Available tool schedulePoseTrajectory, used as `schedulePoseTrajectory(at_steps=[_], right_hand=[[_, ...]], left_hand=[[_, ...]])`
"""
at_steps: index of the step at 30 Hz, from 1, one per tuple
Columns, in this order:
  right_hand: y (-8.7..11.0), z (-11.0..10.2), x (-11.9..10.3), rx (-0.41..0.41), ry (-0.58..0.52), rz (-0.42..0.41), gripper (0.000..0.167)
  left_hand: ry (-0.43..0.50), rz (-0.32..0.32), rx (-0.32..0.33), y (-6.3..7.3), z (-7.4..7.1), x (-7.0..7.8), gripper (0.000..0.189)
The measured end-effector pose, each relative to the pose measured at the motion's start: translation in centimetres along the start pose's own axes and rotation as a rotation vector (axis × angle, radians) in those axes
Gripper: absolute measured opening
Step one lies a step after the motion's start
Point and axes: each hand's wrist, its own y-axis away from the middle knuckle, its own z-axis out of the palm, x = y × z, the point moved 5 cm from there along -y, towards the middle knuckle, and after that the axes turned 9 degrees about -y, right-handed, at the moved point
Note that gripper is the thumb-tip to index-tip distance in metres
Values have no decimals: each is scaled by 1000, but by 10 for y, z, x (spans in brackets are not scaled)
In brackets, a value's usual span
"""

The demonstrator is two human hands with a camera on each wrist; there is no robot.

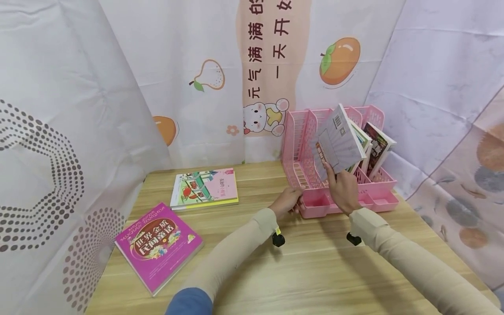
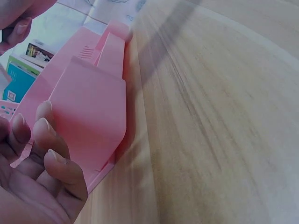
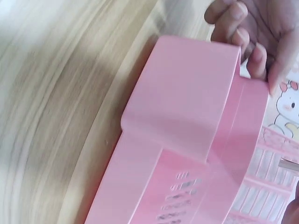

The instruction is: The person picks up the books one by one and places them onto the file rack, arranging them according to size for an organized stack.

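Note:
A pink plastic book rack (image 1: 313,211) with several slots and small front trays stands at the table's back right. My left hand (image 1: 286,202) holds its front left corner; in the right wrist view, thumb and fingers pinch that edge. The right hand (image 1: 343,190) grips a book with a pale grey-lilac back cover (image 1: 341,142) by its lower edge. That book is tilted above the rack's middle slots, and its lower part is partly hidden. To its right, a green-edged book (image 1: 363,136) and a dark-covered book (image 1: 376,143) lean in the rack.
A magenta book (image 1: 159,247) lies flat at the table's left. Behind it lies a pink-and-green illustrated book (image 1: 206,187) on top of a yellow-edged one (image 1: 210,204). Printed curtains (image 1: 189,39) hang around the back and sides of the wooden table (image 1: 299,280).

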Motion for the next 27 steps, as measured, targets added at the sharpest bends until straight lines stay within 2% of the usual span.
schedulePoseTrajectory(at_steps=[6,15,21,24,27], right_hand=[[3,-12,16,37,40,-7,37],[0,-35,37,58,67,93,41],[-3,-48,45,48,108,148,55],[-5,-52,50,49,133,176,57],[-6,-56,54,46,147,190,55]], left_hand=[[35,-27,-2,-1,2,-6,51],[101,-84,-24,0,4,-11,47],[131,-106,-12,-1,3,-14,43],[132,-114,6,-2,1,-14,43],[94,-100,17,-2,0,-12,44]])
